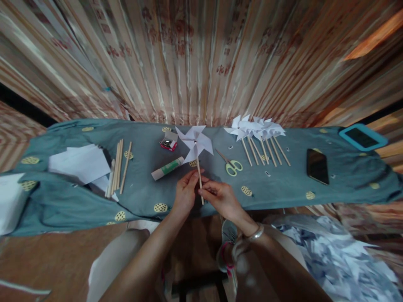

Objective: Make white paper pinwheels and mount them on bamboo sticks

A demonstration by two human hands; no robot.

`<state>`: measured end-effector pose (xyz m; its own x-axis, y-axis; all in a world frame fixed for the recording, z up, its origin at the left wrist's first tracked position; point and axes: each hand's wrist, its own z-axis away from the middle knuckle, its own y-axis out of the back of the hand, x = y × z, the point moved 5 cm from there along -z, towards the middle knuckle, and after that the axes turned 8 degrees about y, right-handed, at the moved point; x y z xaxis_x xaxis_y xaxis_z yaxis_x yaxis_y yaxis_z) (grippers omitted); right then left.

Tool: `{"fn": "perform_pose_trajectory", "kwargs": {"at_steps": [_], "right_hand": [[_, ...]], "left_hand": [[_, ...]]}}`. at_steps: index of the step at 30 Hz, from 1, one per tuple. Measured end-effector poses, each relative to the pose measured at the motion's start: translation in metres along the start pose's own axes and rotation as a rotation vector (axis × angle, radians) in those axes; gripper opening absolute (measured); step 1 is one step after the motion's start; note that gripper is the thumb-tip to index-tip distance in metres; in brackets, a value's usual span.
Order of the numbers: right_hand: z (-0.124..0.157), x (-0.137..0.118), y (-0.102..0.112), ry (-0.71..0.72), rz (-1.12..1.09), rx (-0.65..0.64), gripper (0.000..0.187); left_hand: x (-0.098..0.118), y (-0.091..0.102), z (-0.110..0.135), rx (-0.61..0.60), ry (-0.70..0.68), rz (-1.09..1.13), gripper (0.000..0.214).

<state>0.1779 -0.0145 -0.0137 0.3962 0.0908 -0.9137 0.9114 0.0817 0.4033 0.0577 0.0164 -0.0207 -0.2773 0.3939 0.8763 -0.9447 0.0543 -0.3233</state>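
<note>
A white paper pinwheel (201, 144) on a wooden stick stands before me above the cloth, a small pin at its centre. My left hand (188, 186) is closed round the stick with thumb and fingers. Lower on the same stick, my right hand (220, 196) pinches it between thumb and fingertips. Just left of the pinwheel lie a glue stick (168, 168) with a green label and a small open red box (168, 141) of metal pins. Green-handled scissors (232, 165) rest to the right.
Finished pinwheels (256, 128) lie in a row at the back right. Farther right are a black phone (317, 166) and a blue-framed device (363, 137). White paper sheets (78, 161) and loose wooden sticks (118, 167) lie left. A bag of paper scraps (343, 260) sits below the table, right.
</note>
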Motion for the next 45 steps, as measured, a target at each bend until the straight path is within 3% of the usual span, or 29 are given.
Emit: {"fn": "perform_pose_trajectory", "kwargs": {"at_steps": [6,15,24,34,45], "right_hand": [[-0.007,0.005,0.020,-0.015,0.089,0.074,0.020],[-0.016,0.011,0.074,-0.004,0.570,0.252,0.022],[-0.033,0.027,0.122,-0.154,1.064,0.246,0.027],[-0.041,0.049,0.133,-0.292,1.239,0.158,0.029],[-0.049,0.063,0.132,-0.325,1.290,0.111,0.033]], "left_hand": [[-0.006,0.003,0.000,0.012,0.021,0.027,0.046],[-0.011,0.007,0.001,0.031,0.048,0.017,0.049],[-0.014,0.009,0.008,0.018,0.063,0.018,0.044],[-0.018,0.013,0.010,0.022,0.112,0.024,0.054],[-0.024,0.015,0.009,0.032,0.127,0.044,0.055]]}}
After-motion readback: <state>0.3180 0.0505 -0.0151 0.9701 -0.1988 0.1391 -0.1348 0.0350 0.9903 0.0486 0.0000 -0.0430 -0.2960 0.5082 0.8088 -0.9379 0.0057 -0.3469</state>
